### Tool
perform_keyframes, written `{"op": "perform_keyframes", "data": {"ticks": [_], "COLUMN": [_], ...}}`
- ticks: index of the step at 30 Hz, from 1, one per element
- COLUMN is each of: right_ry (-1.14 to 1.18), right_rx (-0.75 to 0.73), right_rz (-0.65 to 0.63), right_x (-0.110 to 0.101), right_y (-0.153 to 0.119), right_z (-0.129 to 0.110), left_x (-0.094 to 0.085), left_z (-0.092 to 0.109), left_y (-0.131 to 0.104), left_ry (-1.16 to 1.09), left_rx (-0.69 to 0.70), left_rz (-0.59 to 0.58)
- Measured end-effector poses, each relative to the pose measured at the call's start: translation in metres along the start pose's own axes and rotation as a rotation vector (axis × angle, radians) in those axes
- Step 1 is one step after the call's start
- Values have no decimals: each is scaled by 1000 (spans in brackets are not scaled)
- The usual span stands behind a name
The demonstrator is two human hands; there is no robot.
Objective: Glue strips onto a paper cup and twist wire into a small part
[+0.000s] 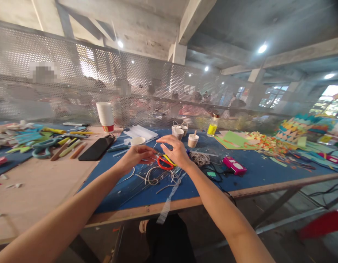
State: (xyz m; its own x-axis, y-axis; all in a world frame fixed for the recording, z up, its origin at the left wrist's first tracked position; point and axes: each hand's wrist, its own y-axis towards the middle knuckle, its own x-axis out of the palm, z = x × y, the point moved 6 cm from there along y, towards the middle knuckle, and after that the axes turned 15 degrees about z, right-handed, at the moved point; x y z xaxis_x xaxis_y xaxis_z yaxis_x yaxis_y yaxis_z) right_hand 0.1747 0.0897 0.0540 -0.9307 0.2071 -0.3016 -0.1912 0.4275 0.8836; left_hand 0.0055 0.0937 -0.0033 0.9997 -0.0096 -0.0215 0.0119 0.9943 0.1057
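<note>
Over the blue table top (155,195), my left hand (137,157) has its fingers pinched together near a thin pale piece, too small to make out fully. Close to its right, my right hand (176,149) is bent with thumb and forefinger around the other end of what looks like the same thin piece. Under and between the hands lie scissors with red handles (165,163), a yellow-handled tool partly hidden by my right hand, loops of whitish cord (152,176) and thin wires. A crinkled pale strip (166,210) hangs over the table's front edge.
Behind my hands stand paper cups (193,140) and a yellow-labelled bottle (212,128). A black phone (95,149), blue scissors (44,148) and a cup stack (104,114) are left. Right are a cord bundle (199,158), a magenta device (234,166) and coloured paper (234,139).
</note>
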Motion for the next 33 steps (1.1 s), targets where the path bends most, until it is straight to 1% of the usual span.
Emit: {"op": "perform_keyframes", "data": {"ticks": [2,4,6,8,10,12,15,19,22,24,27,30,33], "right_ry": [35,95,166,169,106,48,71,208,296,371,479,521,545], "right_rx": [30,113,207,239,217,195,252,429,574,647,682,696,747], "right_rz": [7,73,124,96,22,-44,-81,-80,-23,31,89,117,139], "right_x": [-6,-16,-25,-27,-23,-16,-7,4,11,17,24,28,29], "right_y": [4,9,13,14,13,10,4,-3,-7,-10,-12,-13,-13], "right_z": [3,12,21,26,25,22,22,28,34,38,39,37,36], "left_x": [-4,-8,-9,-8,-5,-3,0,3,7,8,11,18,24], "left_z": [3,5,5,5,5,3,1,0,-1,-3,-6,-8,-8], "left_y": [3,5,7,7,6,5,5,2,0,-1,-2,-7,-11], "left_ry": [0,21,56,99,125,121,83,65,45,35,7,-54,-121], "left_rx": [46,82,120,172,217,225,178,75,29,7,-21,-83,-144], "left_rz": [49,104,131,131,119,96,49,1,-27,-18,6,-22,-53]}}
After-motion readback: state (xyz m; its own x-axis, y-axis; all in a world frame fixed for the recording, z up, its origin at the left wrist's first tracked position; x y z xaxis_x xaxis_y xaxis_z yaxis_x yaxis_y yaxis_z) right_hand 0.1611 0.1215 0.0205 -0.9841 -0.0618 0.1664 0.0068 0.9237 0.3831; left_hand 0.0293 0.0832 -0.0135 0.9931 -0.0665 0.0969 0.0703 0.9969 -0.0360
